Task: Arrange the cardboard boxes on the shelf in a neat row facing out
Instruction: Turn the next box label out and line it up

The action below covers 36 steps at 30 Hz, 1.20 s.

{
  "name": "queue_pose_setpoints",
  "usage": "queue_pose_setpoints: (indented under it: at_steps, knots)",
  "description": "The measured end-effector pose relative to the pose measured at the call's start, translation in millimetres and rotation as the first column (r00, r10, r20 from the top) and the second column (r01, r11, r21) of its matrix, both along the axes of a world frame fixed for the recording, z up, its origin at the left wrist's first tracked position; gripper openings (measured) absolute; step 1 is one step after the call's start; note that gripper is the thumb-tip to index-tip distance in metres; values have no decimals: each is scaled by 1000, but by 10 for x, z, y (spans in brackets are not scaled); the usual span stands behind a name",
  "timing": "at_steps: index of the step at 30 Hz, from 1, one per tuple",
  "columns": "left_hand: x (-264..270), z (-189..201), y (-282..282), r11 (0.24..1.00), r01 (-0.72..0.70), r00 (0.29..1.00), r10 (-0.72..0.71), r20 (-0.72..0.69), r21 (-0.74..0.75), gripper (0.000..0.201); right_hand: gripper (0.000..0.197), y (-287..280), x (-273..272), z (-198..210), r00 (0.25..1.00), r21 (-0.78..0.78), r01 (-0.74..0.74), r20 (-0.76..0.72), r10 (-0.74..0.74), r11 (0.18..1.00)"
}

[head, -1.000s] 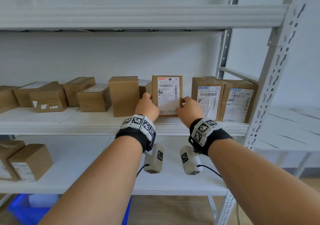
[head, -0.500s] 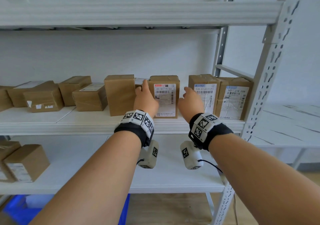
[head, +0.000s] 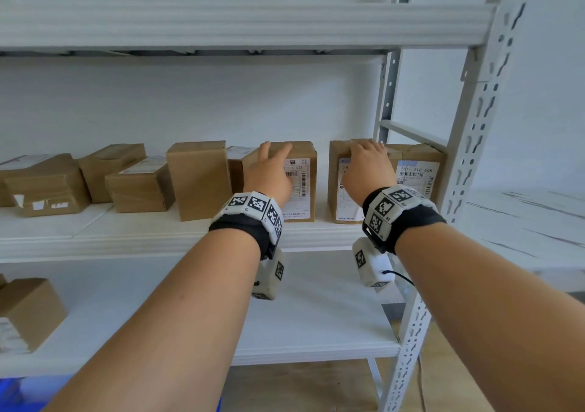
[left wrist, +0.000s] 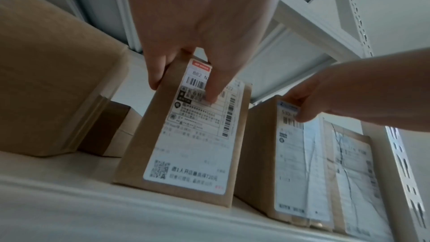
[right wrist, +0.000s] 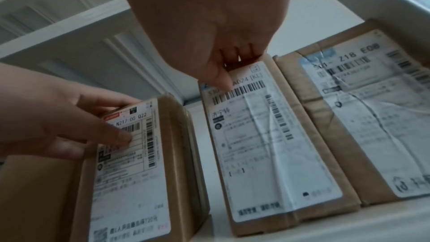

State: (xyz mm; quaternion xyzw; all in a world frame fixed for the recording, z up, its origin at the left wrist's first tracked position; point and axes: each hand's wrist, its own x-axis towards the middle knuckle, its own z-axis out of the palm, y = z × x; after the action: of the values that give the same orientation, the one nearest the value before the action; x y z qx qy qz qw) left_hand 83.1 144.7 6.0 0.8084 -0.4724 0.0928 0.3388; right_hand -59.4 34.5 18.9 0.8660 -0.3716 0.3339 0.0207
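A tall cardboard box with a white shipping label [head: 300, 190] [left wrist: 193, 144] [right wrist: 130, 181] stands upright on the middle shelf [head: 158, 237], label facing out. My left hand [head: 270, 174] [left wrist: 200, 25] holds its top, fingers over the top edge and thumb on the label. A gap to its right, a second labelled box [head: 337, 190] [left wrist: 291, 163] [right wrist: 267, 144] stands against a third labelled box [head: 418, 171] [right wrist: 372, 108]. My right hand [head: 367, 167] [right wrist: 209, 16] grips the second box's top, fingers curled over the edge, thumb on the label.
A plain upright box [head: 199, 180] stands just left, with a small box [head: 235, 171] behind it. Several boxes [head: 139, 186] lie at mixed angles further left. The perforated post [head: 474, 158] bounds the right end. Another box [head: 28, 310] sits on the lower shelf.
Both hands left the sides of the labelled box. The left hand rose to its top; the right hand moved right onto the top of the neighbouring box.
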Motion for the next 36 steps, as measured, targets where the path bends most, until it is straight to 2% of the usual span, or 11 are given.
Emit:
queue_pose_setpoints:
  at_steps: [10, 20, 25, 27, 31, 33, 36]
  knots:
    - [-226, -21, -174, 1000, 28, 998, -27, 51, -13, 65, 47, 0, -87, 19, 999, 7, -45, 0, 45, 999]
    - [-236, -1, -190, 999, 46, 999, -45, 19, -13, 63, 47, 10, -36, 12, 1000, 4, -15, -2, 15, 1000]
    - [-187, 62, -87, 996, 74, 997, -75, -13, -40, 69, 49, 70, 40, 13, 997, -15, -14, 74, 15, 1000]
    - [-136, 122, -16, 996, 44, 999, -44, 5, -73, 64, 52, 150, 92, 58, 988, -13, -39, 150, 41, 999]
    - [77, 245, 239, 988, -112, 989, 122, 88, -106, 57, 63, 405, 278, 193, 960, -14, -147, 239, 146, 989]
    - [249, 246, 394, 982, -175, 972, 184, 144, -72, 61, 63, 531, 400, 220, 953, -18, -205, 225, 204, 979]
    - [541, 184, 573, 962, -268, 914, 241, 328, 40, 68, 59, 668, 590, 173, 952, -17, -259, 162, 258, 966]
